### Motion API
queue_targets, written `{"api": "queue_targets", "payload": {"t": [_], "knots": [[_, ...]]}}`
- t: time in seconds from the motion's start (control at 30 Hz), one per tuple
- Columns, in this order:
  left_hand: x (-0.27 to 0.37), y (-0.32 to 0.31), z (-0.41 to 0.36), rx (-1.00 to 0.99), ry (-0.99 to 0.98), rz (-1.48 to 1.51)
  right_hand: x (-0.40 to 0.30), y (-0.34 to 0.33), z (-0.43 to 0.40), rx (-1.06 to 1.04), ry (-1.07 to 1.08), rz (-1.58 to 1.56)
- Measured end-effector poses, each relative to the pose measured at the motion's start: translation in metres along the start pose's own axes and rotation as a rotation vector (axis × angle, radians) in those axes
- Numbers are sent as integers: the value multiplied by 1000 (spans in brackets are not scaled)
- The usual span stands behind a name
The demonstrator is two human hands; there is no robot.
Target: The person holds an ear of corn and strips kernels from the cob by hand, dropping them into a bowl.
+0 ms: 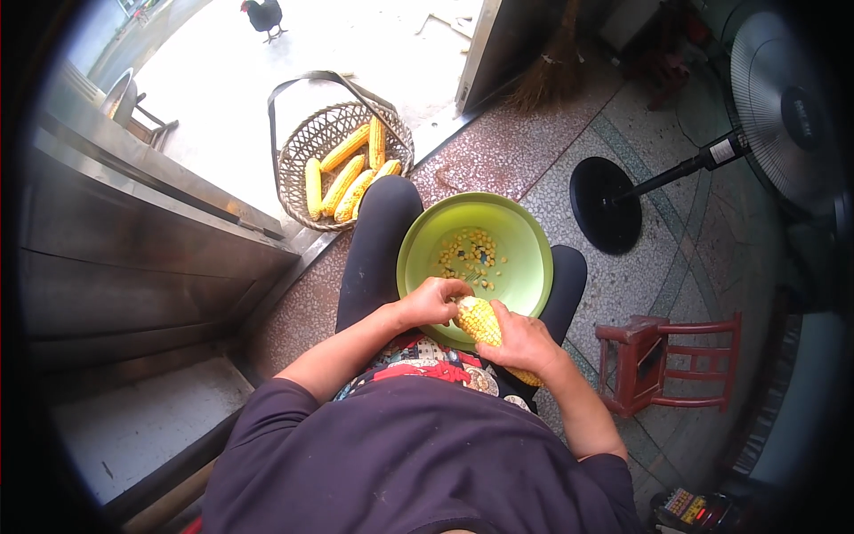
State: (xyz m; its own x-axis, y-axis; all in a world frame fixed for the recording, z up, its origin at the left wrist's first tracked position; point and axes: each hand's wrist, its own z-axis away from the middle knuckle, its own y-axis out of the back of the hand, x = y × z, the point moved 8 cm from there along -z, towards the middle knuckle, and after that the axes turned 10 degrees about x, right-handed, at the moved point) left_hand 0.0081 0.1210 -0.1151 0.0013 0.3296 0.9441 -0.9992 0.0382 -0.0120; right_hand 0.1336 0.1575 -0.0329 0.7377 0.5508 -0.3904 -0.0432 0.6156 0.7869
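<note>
An ear of corn (479, 320) slants over the near rim of a green plastic basin (520, 267), which rests between my knees. My right hand (524, 339) is wrapped around the ear's middle. At its far tip, where some pale cob shows, my left hand (437, 302) touches the ear with bent fingers; whether it grips anything there is hidden. Loose corn kernels (477, 243) lie scattered on the basin's bottom. Beyond my left knee, a woven basket (293, 150) with a tall dark handle holds several husked ears of corn (345, 148).
A metal door (133, 253) stands at the left, by the doorway sill. Outside is a black chicken (263, 15). A pedestal fan with a round black base (606, 205) and a small red wooden chair (634, 367) are on the right. A broom (550, 73) leans at the back.
</note>
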Motion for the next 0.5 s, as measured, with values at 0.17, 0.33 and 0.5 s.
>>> {"api": "queue_targets", "payload": {"t": [0.17, 0.33, 0.5], "knots": [[-6, 0, -2, -17, 107, 194, 3, 3, -1, 61, -54, -37], [3, -2, 1, 15, 108, 148, 11, -4, -3, 120, -103, -117], [1, -4, 0, -37, 142, 68, -4, -8, 3, 191, -79, 90]]}}
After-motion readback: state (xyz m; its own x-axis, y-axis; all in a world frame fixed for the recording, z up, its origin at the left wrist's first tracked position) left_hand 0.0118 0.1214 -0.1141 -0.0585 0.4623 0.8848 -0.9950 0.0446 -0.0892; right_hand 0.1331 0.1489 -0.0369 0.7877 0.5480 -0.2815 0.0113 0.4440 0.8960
